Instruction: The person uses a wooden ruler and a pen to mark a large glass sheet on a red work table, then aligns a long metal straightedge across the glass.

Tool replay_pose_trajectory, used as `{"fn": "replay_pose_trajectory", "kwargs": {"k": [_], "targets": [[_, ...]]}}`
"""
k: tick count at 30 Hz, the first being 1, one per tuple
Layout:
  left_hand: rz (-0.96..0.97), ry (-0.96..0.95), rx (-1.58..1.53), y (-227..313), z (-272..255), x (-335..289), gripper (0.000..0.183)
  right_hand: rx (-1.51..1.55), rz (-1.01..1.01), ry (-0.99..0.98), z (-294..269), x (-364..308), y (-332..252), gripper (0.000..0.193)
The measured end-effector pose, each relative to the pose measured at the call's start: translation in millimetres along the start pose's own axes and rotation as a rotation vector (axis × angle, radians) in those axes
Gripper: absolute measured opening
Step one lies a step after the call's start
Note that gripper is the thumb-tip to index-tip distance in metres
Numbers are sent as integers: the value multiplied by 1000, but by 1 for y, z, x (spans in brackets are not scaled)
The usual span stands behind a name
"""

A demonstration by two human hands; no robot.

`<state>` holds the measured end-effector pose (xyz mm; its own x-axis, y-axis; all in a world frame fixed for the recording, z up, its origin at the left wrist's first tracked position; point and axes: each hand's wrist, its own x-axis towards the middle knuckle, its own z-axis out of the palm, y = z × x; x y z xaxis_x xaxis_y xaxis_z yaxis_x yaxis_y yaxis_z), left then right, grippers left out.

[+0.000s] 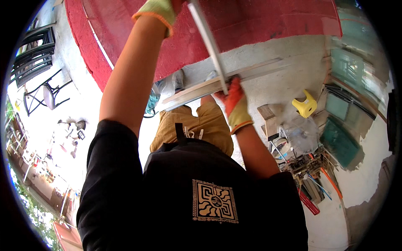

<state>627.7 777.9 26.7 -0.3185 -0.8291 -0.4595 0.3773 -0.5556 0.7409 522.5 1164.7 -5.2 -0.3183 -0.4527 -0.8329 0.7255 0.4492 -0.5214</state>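
Observation:
A pale, silvery frame of straight bars (209, 42) is in front of me, blurred by motion. One bar runs up past the top edge; another long bar (192, 92) crosses it near my legs. At this joint my right hand (236, 104), in a red and yellow work glove, is closed on the frame. My left arm reaches far forward over the red surface. Its hand (161, 11), in a yellow glove with an orange cuff, is cut off by the top edge, so its fingers are hidden.
A large red-covered table (259, 25) spans the far side. On the right are a yellow stool (305, 104), a heap of tools and scrap (307, 163), and green glass panes (341, 140). Black folding chairs (35, 52) stand on the left.

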Motion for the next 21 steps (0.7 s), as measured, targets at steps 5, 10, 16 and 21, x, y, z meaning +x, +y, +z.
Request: {"fn": "replay_pose_trajectory", "kwargs": {"k": [5, 10, 16, 21], "targets": [[82, 166, 53, 38, -112, -71, 24, -207, 168, -275, 53, -52, 83, 74], [22, 166, -27, 64, -184, -112, 23, -348, 292, -378, 92, -79, 134, 72], [-13, 234, -67, 68, -231, -122, 29, -438, 398, -422, 114, -95, 148, 73], [-38, 205, -44, 75, -246, -131, 36, -409, 412, -464, 125, -102, 141, 51]]}}
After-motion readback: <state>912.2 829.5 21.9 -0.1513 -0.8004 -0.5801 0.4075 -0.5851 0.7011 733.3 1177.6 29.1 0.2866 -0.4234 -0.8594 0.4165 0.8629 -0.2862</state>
